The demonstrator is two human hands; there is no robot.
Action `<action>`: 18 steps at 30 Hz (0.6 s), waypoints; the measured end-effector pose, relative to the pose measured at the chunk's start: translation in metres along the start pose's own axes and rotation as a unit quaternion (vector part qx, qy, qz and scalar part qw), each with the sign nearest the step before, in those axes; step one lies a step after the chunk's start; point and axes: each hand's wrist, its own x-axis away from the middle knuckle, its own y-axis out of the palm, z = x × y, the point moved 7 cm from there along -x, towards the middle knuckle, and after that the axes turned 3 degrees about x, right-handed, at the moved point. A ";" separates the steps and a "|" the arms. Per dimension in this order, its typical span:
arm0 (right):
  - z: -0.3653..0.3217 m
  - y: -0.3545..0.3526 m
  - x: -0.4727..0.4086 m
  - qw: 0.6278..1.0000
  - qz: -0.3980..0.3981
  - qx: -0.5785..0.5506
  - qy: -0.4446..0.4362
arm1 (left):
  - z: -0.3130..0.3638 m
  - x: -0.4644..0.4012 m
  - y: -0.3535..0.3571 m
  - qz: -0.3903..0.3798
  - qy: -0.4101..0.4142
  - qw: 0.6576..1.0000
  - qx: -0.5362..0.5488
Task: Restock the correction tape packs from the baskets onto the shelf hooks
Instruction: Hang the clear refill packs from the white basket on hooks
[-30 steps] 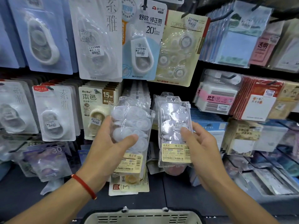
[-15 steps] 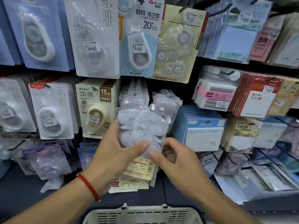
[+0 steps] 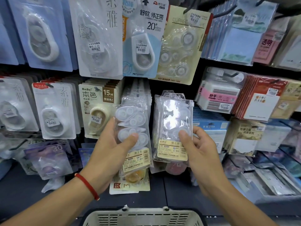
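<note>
The right hand (image 3: 200,150), having drawn one clear pack (image 3: 173,126) away from the left hand's (image 3: 112,149) gripped stack (image 3: 132,132), now pinches it apart, ready for hooking.

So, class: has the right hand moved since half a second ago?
Yes. The right hand has moved right, away from the left hand, and grips a clear plastic correction tape pack beside the blue boxed stack.

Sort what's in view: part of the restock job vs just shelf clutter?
Job: left hand gripping a clear pack; right hand gripping another clear pack; basket below.

Clutter: sticky notes, BoBo 15M pack, 20 m blue-card pack, pink-banded pack.
</note>
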 end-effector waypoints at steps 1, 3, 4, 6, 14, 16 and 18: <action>-0.001 0.000 0.000 1.000 -0.001 -0.006 0.003 | 0.001 0.000 0.000 0.001 0.001 1.000 -0.001; -0.001 -0.002 0.001 1.000 0.002 -0.009 0.011 | 0.002 -0.001 -0.002 0.006 0.003 1.000 -0.003; -0.001 -0.003 0.001 1.000 0.006 -0.011 0.012 | 0.003 -0.001 -0.003 0.010 0.004 1.000 -0.004; -0.002 -0.003 0.001 1.000 0.010 -0.023 0.012 | 0.004 -0.002 -0.005 0.019 0.007 1.000 -0.008; 0.002 -0.009 0.000 0.999 0.031 0.020 0.004 | 0.012 -0.003 -0.008 0.030 0.049 0.998 -0.037; -0.002 -0.015 -0.001 0.975 0.065 0.209 -0.039 | 0.014 -0.002 -0.007 0.024 0.059 0.997 -0.044; -0.010 -0.010 0.002 0.945 0.066 0.305 -0.094 | 0.014 0.000 -0.003 0.004 0.058 0.997 -0.048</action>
